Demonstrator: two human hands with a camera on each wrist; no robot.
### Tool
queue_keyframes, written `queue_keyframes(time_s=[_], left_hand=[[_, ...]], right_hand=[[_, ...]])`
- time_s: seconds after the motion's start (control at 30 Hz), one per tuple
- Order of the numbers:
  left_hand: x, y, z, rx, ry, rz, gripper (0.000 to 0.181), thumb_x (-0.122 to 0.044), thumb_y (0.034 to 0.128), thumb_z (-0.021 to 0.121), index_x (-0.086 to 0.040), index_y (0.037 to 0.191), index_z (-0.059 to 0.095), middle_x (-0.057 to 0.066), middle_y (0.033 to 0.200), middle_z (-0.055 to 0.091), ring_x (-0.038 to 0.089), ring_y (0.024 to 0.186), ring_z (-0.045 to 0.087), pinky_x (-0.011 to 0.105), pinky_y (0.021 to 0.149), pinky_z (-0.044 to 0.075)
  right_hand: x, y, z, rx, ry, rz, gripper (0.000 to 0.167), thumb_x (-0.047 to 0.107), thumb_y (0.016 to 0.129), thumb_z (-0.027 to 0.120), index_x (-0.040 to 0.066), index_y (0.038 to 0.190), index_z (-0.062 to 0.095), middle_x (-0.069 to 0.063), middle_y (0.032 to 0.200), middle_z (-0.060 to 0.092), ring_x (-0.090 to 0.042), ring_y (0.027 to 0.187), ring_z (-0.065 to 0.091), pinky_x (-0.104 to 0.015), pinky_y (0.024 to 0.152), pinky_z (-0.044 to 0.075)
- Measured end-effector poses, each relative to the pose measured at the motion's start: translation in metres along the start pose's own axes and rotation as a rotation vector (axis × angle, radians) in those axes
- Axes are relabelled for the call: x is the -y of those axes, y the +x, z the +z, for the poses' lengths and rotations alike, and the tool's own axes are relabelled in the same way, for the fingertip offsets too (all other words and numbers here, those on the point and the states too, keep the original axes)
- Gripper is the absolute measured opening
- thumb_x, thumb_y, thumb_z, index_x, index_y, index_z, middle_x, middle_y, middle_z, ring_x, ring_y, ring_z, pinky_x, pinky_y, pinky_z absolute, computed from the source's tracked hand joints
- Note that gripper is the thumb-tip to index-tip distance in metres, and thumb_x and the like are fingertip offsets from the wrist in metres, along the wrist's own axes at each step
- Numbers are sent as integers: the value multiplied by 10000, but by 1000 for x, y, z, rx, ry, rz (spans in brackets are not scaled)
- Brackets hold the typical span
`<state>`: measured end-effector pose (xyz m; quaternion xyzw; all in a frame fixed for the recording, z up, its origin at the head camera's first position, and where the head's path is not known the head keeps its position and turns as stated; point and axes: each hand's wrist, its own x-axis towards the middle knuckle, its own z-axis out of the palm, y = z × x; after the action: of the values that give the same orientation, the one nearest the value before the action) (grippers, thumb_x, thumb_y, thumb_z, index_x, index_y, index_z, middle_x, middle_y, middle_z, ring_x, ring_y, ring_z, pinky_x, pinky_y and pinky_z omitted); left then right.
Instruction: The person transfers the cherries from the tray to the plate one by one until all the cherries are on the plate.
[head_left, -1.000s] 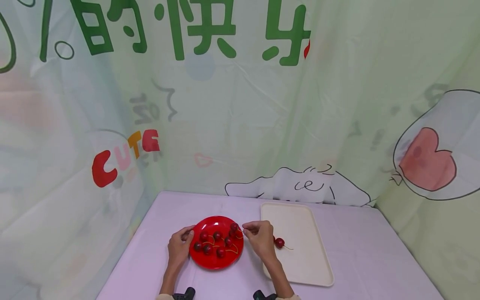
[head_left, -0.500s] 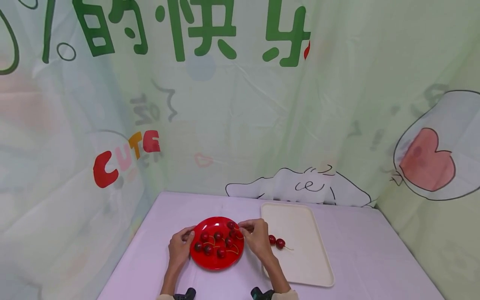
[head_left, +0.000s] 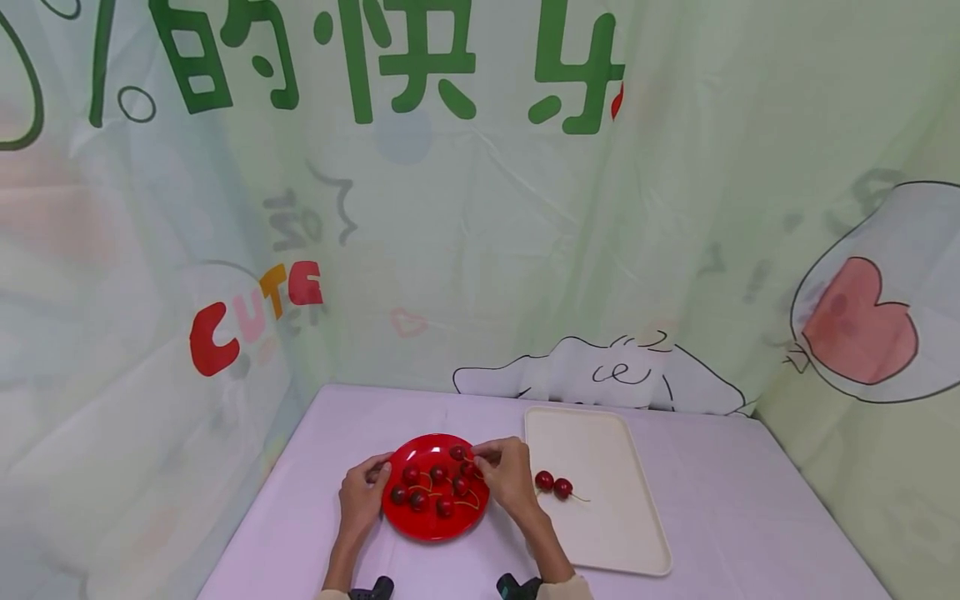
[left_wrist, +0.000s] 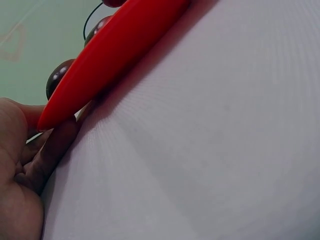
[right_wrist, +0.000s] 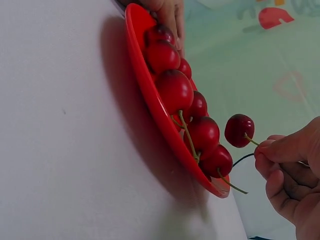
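A red plate [head_left: 431, 529] [left_wrist: 115, 55] [right_wrist: 150, 100] holds several dark red cherries [head_left: 445, 507] [right_wrist: 174, 91]. My left hand [head_left: 362, 497] [left_wrist: 25, 160] grips its left rim, thumb above and fingers beneath. Over the plate's right side, my right hand [head_left: 512, 479] [right_wrist: 295, 170] pinches the stem of one cherry [head_left: 458, 452] [right_wrist: 239, 130], which hangs clear of the others in the right wrist view.
A cream rectangular tray [head_left: 607, 533] lies to the right of the plate, with two cherries [head_left: 563, 488] near its left side. The table [head_left: 720, 500] has a pale lilac cover, and printed curtains [head_left: 480, 250] stand behind it and at both sides.
My right hand has moved a little left, further over the plate, and the cherry near its fingertips has shifted left too. My left hand stays at the rim.
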<state>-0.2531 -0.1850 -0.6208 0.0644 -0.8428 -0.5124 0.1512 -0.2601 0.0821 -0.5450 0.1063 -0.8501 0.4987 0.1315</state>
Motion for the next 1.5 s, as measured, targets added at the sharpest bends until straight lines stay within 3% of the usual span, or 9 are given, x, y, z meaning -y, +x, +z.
queue_keyframes(time_s=[0.1, 0.4, 1.0, 1.33, 1.5], left_hand=[[1, 1, 0, 0, 1, -2, 265, -136, 1091, 659, -89, 1318, 789, 118, 1174, 825, 147, 943, 714, 202, 832, 525], [-5, -1, 0, -12, -4, -13, 261, -136, 1088, 664, -94, 1312, 793, 125, 1172, 820, 162, 942, 706, 190, 825, 522], [-5, 0, -2, -8, -11, -8, 257, -125, 1078, 675, -94, 1303, 797, 113, 1152, 822, 148, 912, 675, 208, 801, 514], [-9, -4, -1, -5, -26, -13, 255, -124, 1080, 674, -71, 1301, 789, 119, 1107, 809, 143, 892, 661, 192, 744, 512], [-6, -1, -1, -7, -27, -22, 255, -134, 1086, 669, -92, 1305, 792, 98, 1119, 809, 121, 896, 651, 197, 774, 500]], right_hand=[[0, -1, 3, 9, -9, 36, 139, -40, 942, 801, 33, 1038, 869, -74, 911, 844, -100, 775, 714, -160, 709, 578], [-1, 2, 8, 29, -30, 14, 144, -29, 936, 814, 41, 1048, 870, -78, 929, 847, -109, 797, 725, -178, 735, 594], [0, 4, 21, 54, -59, -86, 147, -91, 916, 800, -23, 1033, 856, -144, 946, 846, -137, 794, 724, -197, 736, 601], [-2, 2, 23, 87, -83, -117, 149, -82, 912, 811, -16, 1036, 859, -128, 958, 850, -196, 841, 779, -310, 783, 663], [-2, 5, 22, 94, -79, -136, 144, -78, 904, 821, -19, 1030, 858, -139, 945, 848, -159, 800, 755, -246, 752, 639]])
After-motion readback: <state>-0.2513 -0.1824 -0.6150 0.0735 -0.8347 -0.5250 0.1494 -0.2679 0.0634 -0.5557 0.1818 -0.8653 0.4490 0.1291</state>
